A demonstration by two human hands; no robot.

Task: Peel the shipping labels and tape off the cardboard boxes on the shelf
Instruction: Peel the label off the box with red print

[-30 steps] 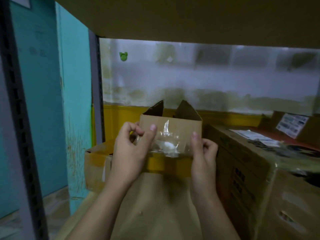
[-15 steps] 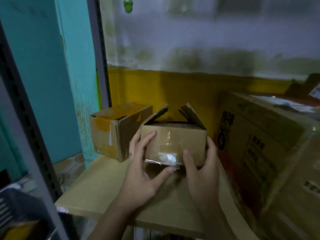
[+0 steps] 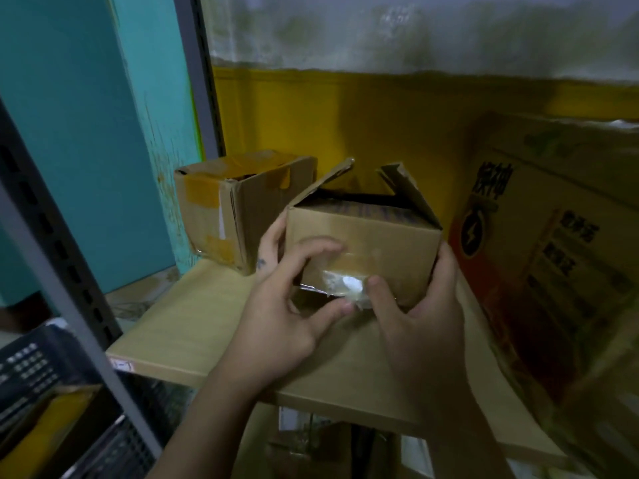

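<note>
A small brown cardboard box with its top flaps open sits on the shelf board. A strip of clear tape with a white patch runs along the lower front edge, its end loose and crinkled. My left hand wraps the box's lower left corner: fingers on the left side, index finger curved over the front face, thumb tip at the loose tape end. My right hand grips the right side, its thumb pressing the front beside the tape.
A second small box with yellow tape stands behind at the left. A large printed carton stands close on the right. A grey metal upright runs down the left. Dark crates lie on the level below.
The box came down from chest height onto the shelf board. My left hand shifted to the lower left corner with the thumb under the tape end; the index finger has curled.
</note>
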